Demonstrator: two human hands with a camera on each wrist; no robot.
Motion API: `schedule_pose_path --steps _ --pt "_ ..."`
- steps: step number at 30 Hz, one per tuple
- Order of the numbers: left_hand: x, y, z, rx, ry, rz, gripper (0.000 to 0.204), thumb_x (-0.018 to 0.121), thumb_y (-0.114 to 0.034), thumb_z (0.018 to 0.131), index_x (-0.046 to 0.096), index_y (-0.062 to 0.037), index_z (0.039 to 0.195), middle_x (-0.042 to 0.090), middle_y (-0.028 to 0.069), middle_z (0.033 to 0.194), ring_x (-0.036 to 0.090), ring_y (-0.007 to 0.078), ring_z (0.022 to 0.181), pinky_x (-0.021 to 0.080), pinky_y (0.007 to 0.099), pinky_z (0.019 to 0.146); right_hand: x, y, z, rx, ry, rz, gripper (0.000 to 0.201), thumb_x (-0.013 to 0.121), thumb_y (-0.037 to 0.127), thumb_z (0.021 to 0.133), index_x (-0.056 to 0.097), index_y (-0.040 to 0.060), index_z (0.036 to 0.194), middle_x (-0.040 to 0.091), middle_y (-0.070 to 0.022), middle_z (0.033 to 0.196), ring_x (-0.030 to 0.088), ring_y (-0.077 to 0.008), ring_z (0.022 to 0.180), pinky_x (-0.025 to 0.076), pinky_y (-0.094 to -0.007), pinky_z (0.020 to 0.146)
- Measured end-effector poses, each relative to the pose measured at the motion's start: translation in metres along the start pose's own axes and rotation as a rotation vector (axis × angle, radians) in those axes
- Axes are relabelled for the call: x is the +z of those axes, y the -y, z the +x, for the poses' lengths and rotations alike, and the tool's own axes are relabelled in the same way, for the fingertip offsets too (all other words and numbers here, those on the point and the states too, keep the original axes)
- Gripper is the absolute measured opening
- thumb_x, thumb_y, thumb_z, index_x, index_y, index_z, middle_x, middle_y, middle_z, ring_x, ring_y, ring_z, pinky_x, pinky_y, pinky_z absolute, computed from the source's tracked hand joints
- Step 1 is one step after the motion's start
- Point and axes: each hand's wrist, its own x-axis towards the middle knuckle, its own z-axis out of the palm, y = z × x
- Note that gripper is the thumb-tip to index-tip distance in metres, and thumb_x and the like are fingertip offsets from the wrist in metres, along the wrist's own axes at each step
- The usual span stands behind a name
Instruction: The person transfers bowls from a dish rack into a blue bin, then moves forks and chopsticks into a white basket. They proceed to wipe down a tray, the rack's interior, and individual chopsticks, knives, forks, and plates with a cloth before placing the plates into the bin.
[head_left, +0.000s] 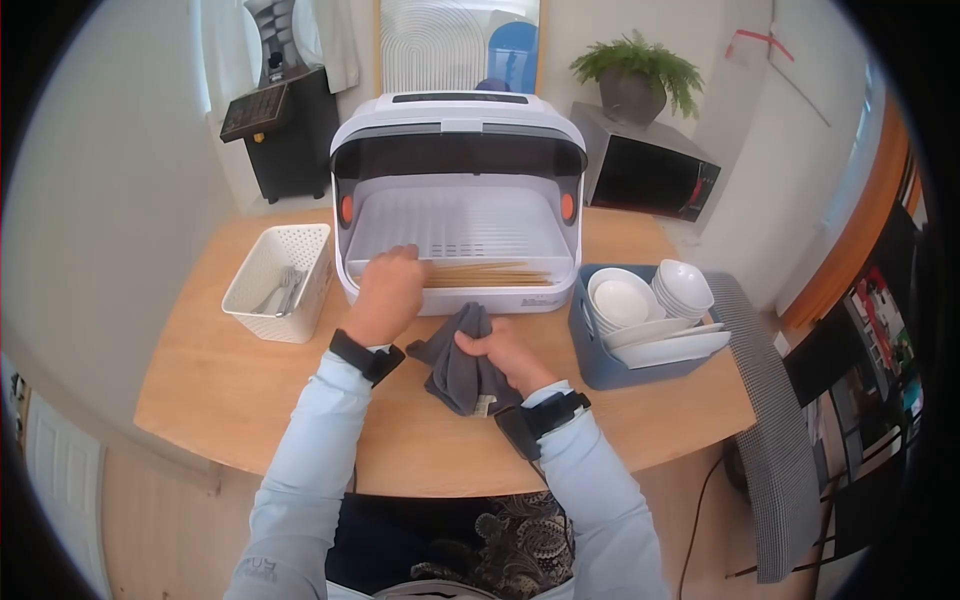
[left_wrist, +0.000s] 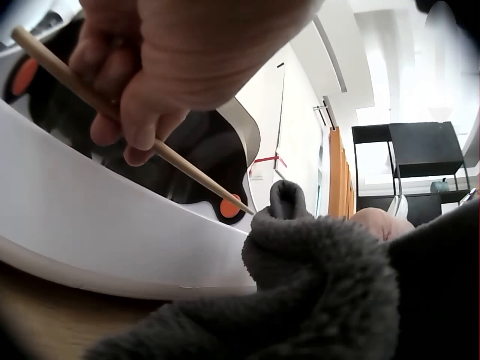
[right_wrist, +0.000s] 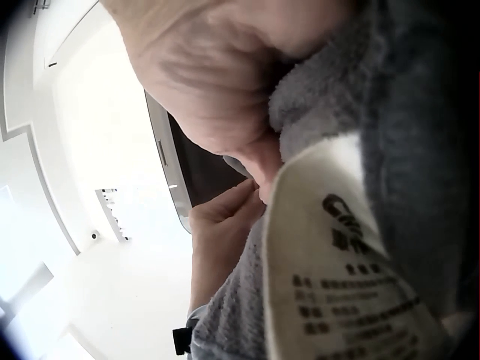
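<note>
At the front of the white dish cabinet (head_left: pixel 460 225), my left hand (head_left: pixel 388 292) (left_wrist: pixel 195 52) pinches a wooden chopstick (left_wrist: pixel 196 174), which slants down toward a grey cloth (left_wrist: pixel 322 285) in the left wrist view. Several more chopsticks (head_left: pixel 490 276) lie along the cabinet's front, right of that hand. My right hand (head_left: pixel 508 355) (right_wrist: pixel 210 82) grips the grey cloth (head_left: pixel 460 372), bunched up just in front of the cabinet. A white printed label (right_wrist: pixel 322 270) hangs from the cloth in the right wrist view.
A white perforated basket (head_left: pixel 315 262) with metal cutlery stands at the left. At the right is a blue-grey bin (head_left: pixel 635 375) holding white bowls and plates. Behind it stand a microwave (head_left: pixel 650 170) and a potted plant (head_left: pixel 632 95). The cabinet's dark lid (head_left: pixel 460 152) is raised.
</note>
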Motion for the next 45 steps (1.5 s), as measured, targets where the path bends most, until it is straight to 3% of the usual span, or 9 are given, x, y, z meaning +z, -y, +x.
schedule_pose_path --steps 5,14,17,20,23,30,36,39,45 --pt "0.041 -0.005 0.016 -0.059 0.117 -0.043 0.016 0.057 0.002 0.075 0.07 -0.0024 0.084 0.06 0.0166 0.085 0.062 0.035 0.082 0.051 0.0416 0.071 -0.009 -0.004 0.002 -0.041 -0.062 0.036 0.028 0.072 0.015 0.085 0.065 -0.006 0.102 0.068 -0.01 0.095 0.064 -0.017 0.083 0.051 -0.0294 0.078" --pt "-0.033 0.015 -0.013 -0.239 -0.147 -0.065 0.01 0.068 -0.011 0.078 0.067 -0.0009 0.079 0.06 0.0168 0.083 0.061 0.0354 0.082 0.049 0.0413 0.07 -0.002 0.002 -0.002 0.004 -0.135 0.005 0.045 0.076 0.021 0.083 0.057 -0.0098 0.11 0.065 -0.0159 0.102 0.063 -0.0204 0.09 0.05 -0.0308 0.08" --pt "-0.064 0.035 -0.043 -0.353 -0.116 0.149 0.012 0.07 -0.01 0.076 0.067 0.0011 0.077 0.06 0.0178 0.082 0.058 0.0365 0.085 0.048 0.042 0.073 -0.001 0.0 -0.001 0.01 -0.174 -0.02 0.046 0.076 0.021 0.083 0.057 -0.0099 0.111 0.064 -0.0164 0.104 0.062 -0.0208 0.091 0.05 -0.031 0.082" --pt "-0.082 0.055 -0.078 -0.477 0.098 0.312 0.013 0.072 -0.008 0.074 0.066 0.0031 0.074 0.06 0.0188 0.082 0.057 0.0374 0.087 0.047 0.0435 0.074 -0.013 -0.016 0.013 -0.006 -0.096 -0.017 0.047 0.076 0.021 0.083 0.056 -0.0101 0.112 0.064 -0.0167 0.106 0.062 -0.0213 0.092 0.05 -0.031 0.083" --pt "-0.08 0.086 -0.105 -0.428 0.09 0.268 0.015 0.075 -0.009 0.07 0.066 0.0028 0.075 0.062 0.0176 0.087 0.058 0.0352 0.091 0.048 0.0425 0.075 -0.004 -0.006 0.005 0.004 -0.204 -0.04 0.044 0.075 0.02 0.083 0.058 -0.01 0.111 0.065 -0.0161 0.105 0.063 -0.0212 0.091 0.05 -0.0308 0.083" --pt "-0.101 0.096 -0.115 -0.354 0.008 0.402 0.017 0.076 -0.008 0.067 0.061 -0.0004 0.072 0.059 0.0143 0.081 0.058 0.0327 0.085 0.048 0.0395 0.07 -0.004 0.002 0.0 0.004 -0.119 -0.032 0.038 0.075 0.018 0.084 0.063 -0.0087 0.108 0.068 -0.0142 0.101 0.064 -0.0206 0.089 0.05 -0.0303 0.082" --pt "-0.11 0.099 -0.125 -0.414 -0.025 0.388 0.019 0.073 -0.01 0.073 0.057 0.0008 0.075 0.059 0.0163 0.077 0.059 0.0338 0.079 0.048 0.0427 0.068 -0.007 -0.005 0.005 -0.027 -0.152 -0.032 0.039 0.075 0.019 0.084 0.062 -0.0084 0.108 0.068 -0.0141 0.101 0.063 -0.0205 0.089 0.05 -0.0305 0.082" --pt "-0.121 0.1 -0.125 -0.654 -0.017 0.294 0.018 0.067 -0.01 0.081 0.054 0.0022 0.079 0.059 0.0208 0.075 0.059 0.0388 0.073 0.047 0.0469 0.063 -0.008 -0.012 0.01 -0.041 -0.177 0.017 0.037 0.074 0.02 0.085 0.063 -0.008 0.106 0.068 -0.0134 0.1 0.064 -0.02 0.087 0.051 -0.0306 0.08" --pt "-0.143 0.119 -0.145 -0.768 -0.419 0.11 0.015 0.056 -0.009 0.09 0.046 0.001 0.086 0.055 0.024 0.071 0.051 0.0451 0.065 0.043 0.0452 0.058 -0.007 -0.001 0.004 -0.063 -0.162 0.157 0.034 0.071 0.021 0.087 0.063 -0.0066 0.104 0.068 -0.0118 0.097 0.064 -0.0189 0.083 0.053 -0.0305 0.076"
